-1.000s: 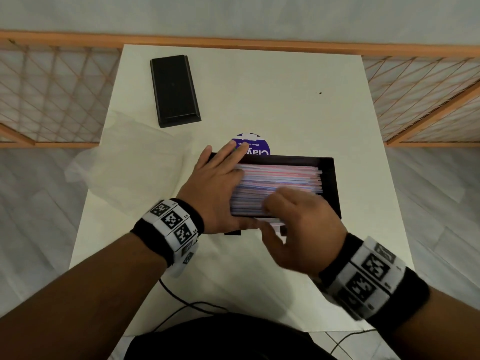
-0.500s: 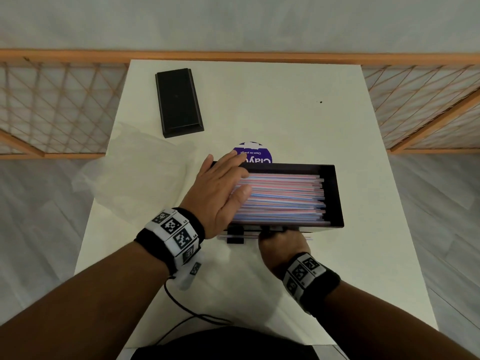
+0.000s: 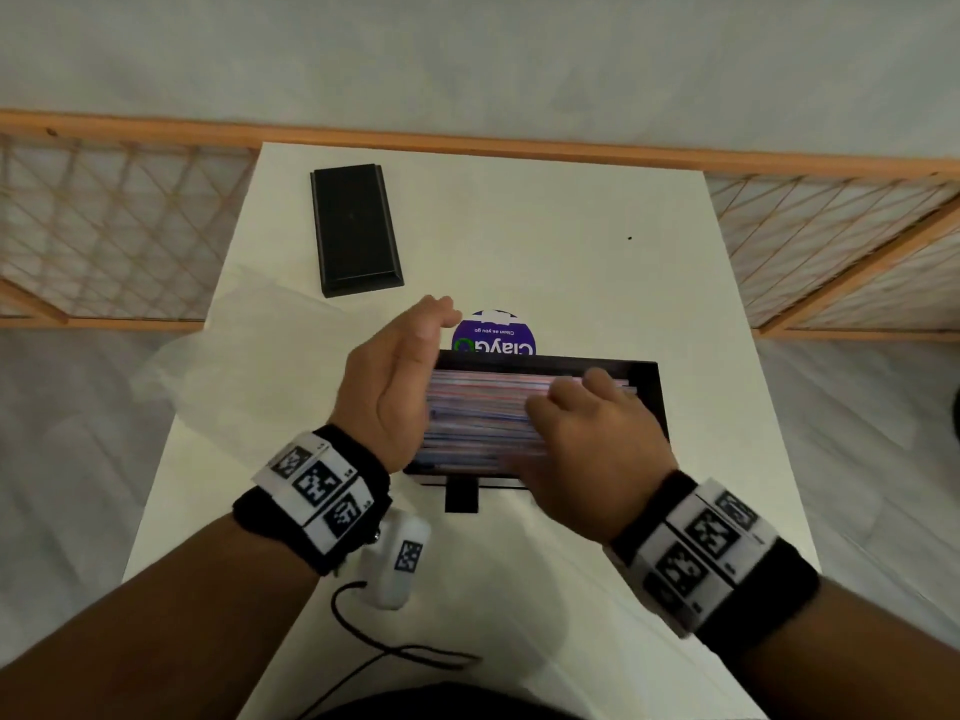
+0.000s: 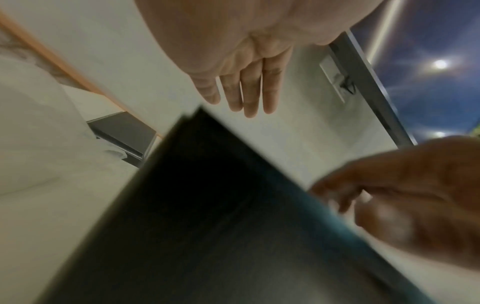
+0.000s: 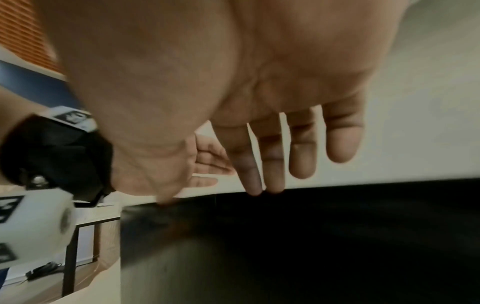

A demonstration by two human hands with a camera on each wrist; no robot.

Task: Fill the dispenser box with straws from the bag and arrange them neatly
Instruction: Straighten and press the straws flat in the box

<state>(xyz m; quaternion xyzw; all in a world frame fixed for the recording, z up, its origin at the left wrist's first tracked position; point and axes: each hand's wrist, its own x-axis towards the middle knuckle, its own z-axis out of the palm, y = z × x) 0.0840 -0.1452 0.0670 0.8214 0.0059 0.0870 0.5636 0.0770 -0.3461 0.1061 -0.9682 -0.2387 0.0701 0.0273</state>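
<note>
Straws (image 3: 483, 407) fill the dispenser box (image 3: 655, 392) between both flat hands (image 3: 498, 407).

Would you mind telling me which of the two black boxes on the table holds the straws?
The nearer black box, between both hands, in front of the purple sticker; straws fill it. The other black box lies shut at the table's far left.

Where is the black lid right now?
In the head view the black lid lies flat at the table's far left, beyond the crumpled bag and the left hand.
</note>
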